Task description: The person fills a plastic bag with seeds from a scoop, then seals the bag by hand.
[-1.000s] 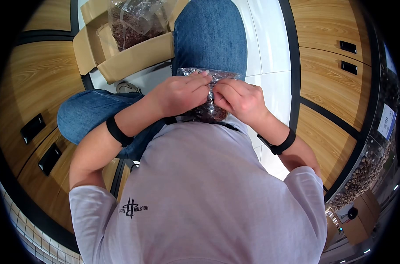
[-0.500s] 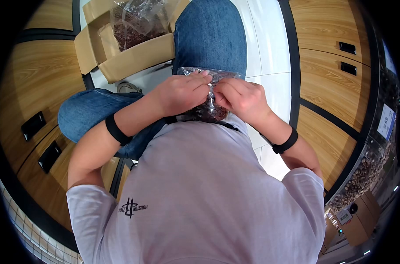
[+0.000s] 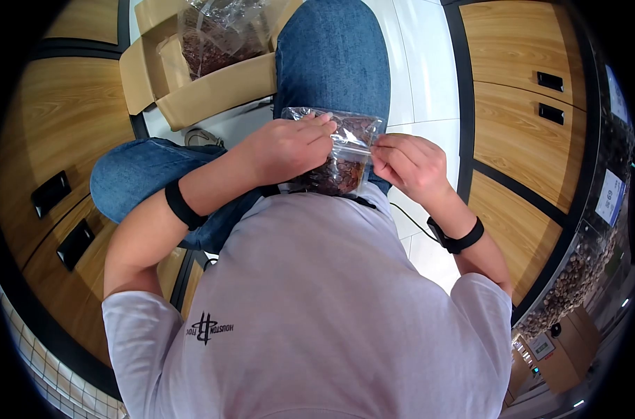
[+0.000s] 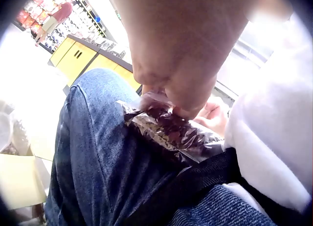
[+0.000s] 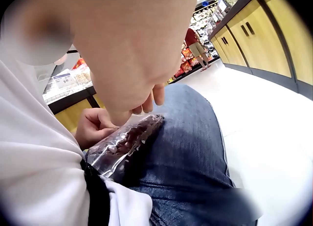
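Observation:
A clear plastic bag holding dark reddish-brown pieces lies on the person's lap against the shirt. The left hand pinches the bag's left side near its upper part. At the right end of the seal line, the right hand pinches the bag's edge between thumb and fingers. From the left wrist view, the bag rests on the jeans beneath the left hand. The right wrist view shows the bag below the right hand, partly hiding its contact.
An open cardboard box with a larger bag of dark pieces stands at the upper left. Wooden cabinets flank both sides. A shoe shows between the legs. Another person stands farther down the aisle.
The right hand has moved right, from the middle of the bag to its right edge, uncovering the seal line. The left hand has stayed nearly in place.

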A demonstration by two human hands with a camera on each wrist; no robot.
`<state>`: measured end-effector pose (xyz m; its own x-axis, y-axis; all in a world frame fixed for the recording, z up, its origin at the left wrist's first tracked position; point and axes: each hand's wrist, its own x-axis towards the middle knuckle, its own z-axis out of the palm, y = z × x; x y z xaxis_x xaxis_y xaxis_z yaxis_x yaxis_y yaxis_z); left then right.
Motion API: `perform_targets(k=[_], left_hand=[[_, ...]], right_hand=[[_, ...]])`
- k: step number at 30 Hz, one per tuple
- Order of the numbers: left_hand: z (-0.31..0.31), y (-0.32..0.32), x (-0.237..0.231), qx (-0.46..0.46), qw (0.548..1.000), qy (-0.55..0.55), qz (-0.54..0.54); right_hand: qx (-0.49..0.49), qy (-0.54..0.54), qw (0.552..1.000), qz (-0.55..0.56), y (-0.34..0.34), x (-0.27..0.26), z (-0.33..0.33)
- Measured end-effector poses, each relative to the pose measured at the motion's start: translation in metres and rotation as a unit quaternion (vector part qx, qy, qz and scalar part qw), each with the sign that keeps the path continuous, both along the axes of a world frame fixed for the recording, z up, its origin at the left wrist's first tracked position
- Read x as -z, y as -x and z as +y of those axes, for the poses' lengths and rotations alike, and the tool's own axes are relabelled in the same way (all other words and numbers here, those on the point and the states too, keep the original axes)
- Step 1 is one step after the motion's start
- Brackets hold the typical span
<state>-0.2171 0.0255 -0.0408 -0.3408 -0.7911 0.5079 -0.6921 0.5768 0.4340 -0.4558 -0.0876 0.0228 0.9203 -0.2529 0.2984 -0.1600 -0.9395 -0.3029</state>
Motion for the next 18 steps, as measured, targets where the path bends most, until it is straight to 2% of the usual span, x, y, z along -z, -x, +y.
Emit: perform_targets(k=[10, 13, 15, 16, 18], left_hand=[[0.004, -0.004, -0.009, 0.005, 1.000, -0.015, -0.010], [0.004, -0.005, -0.011, 0.009, 1.000, -0.022, -0.016], [0.003, -0.005, -0.012, 0.013, 1.000, -0.013, -0.013], [0.003, -0.005, -0.013, 0.009, 1.000, -0.013, -0.015], [0.004, -0.006, -0.016, 0.014, 0.999, -0.036, -0.018]], right_hand=[[-0.023, -0.045, 0.998, -0.038, -0.003, 0.008, -0.002], [-0.028, -0.071, 0.997, -0.019, -0.012, 0.010, -0.007], [0.008, -0.175, 0.984, 0.019, -0.025, 0.011, -0.007], [0.005, -0.174, 0.985, 0.017, -0.030, 0.012, -0.009], [-0.061, -0.193, 0.976, 0.075, -0.038, 0.015, -0.010]])
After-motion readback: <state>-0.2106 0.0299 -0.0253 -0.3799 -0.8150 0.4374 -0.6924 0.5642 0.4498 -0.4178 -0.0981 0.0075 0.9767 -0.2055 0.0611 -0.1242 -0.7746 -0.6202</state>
